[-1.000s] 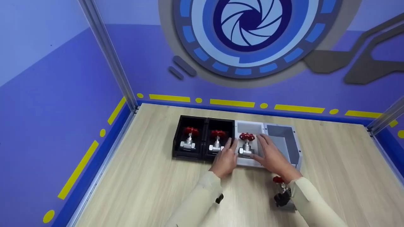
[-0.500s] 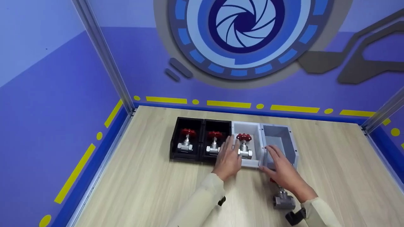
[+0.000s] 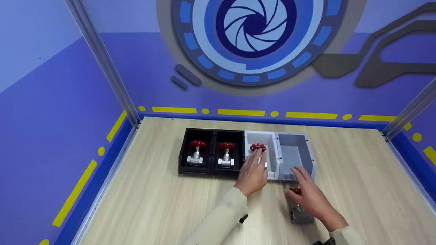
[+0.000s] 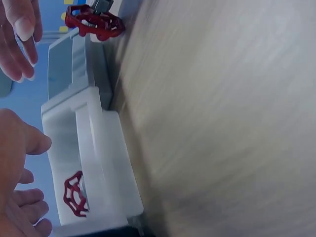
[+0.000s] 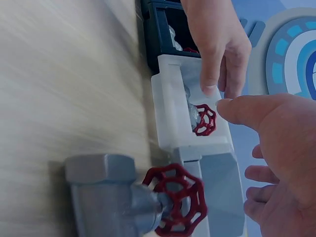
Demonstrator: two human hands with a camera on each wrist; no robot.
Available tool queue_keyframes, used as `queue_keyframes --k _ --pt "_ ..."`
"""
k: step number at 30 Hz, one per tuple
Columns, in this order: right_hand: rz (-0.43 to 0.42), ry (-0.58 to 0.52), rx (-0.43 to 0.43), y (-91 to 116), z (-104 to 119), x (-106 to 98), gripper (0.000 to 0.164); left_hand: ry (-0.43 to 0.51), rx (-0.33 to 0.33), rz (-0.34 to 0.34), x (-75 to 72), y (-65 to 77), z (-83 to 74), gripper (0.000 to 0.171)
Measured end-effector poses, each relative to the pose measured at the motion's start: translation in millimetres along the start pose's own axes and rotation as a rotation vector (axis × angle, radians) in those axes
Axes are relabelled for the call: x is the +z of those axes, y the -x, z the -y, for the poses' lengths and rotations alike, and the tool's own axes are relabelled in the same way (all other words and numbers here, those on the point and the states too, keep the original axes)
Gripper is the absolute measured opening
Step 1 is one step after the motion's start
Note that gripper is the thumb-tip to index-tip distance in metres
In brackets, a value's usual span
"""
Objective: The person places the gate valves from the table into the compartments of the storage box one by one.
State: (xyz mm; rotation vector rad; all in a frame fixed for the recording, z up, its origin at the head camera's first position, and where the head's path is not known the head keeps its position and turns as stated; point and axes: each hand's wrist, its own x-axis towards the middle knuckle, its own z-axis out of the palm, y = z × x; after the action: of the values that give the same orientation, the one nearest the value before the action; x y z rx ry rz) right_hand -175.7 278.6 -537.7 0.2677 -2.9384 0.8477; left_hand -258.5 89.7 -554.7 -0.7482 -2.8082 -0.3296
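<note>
My left hand (image 3: 252, 175) hovers over the front of the white bin (image 3: 276, 149), fingers extended, partly covering the gate valve with a red handwheel (image 3: 258, 147) inside it. In the right wrist view, that valve's handwheel (image 5: 205, 120) shows just below the left hand's fingertips. My right hand (image 3: 313, 197) is over another valve (image 3: 299, 216), a dull grey one on the table in front of the bins. Its red handwheel (image 5: 177, 200) appears clear of the right hand (image 5: 281, 153) in the right wrist view. The right fingers are spread, with nothing between them.
Two black bins (image 3: 213, 170) at the left of the row each hold a silver valve with a red wheel, such as the leftmost valve (image 3: 195, 158). A grey bin (image 3: 294, 139) ends the row at the right. Blue-purple panels (image 3: 136, 75) enclose the wooden table (image 3: 143, 204).
My right hand has moved from the white bin, past the grey bin, back toward me to the grey valve. My left hand has shifted right, from the second black bin's edge to the white bin.
</note>
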Motion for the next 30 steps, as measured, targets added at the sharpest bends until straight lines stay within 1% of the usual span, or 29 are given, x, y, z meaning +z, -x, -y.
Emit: queue_keyframes --k 2,4,8,11,13,16,21,24,28,30 --pt "-0.006 0.007 -0.006 3.3 -1.7 1.5 0.076 -0.006 0.008 0.001 0.8 -0.3 -2.8 0.063" --pt "0.007 0.013 0.004 6.3 -3.2 3.3 0.077 0.0 0.005 0.011 2.0 -1.1 -5.2 0.063" --pt "0.065 0.016 0.048 12.1 -6.3 6.2 0.079 0.026 -0.001 0.033 4.6 -4.0 -10.3 0.063" --pt "0.095 0.025 0.093 16.7 -9.7 7.3 0.084 0.031 0.014 0.03 6.7 -8.8 -14.8 0.064" --pt "0.103 0.035 0.106 20.0 -12.1 7.6 0.088 0.028 0.028 0.024 7.5 -12.3 -18.5 0.064" --pt "0.113 0.033 0.089 24.3 -16.0 7.7 0.097 0.025 0.037 0.02 8.3 -17.3 -23.4 0.064" --pt "0.155 0.008 0.066 29.7 -21.7 7.3 0.112 0.036 0.023 0.052 8.6 -21.7 -29.3 0.065" --pt "0.174 0.019 0.049 32.1 -25.7 7.5 0.117 0.033 0.018 0.065 9.3 -23.1 -31.7 0.065" --pt "0.192 0.044 0.028 34.8 -30.8 9.0 0.124 0.016 0.036 0.059 10.7 -24.7 -34.1 0.066" --pt "0.213 0.043 0.048 35.7 -32.0 10.3 0.126 0.015 0.048 0.054 11.7 -25.3 -35.1 0.067"
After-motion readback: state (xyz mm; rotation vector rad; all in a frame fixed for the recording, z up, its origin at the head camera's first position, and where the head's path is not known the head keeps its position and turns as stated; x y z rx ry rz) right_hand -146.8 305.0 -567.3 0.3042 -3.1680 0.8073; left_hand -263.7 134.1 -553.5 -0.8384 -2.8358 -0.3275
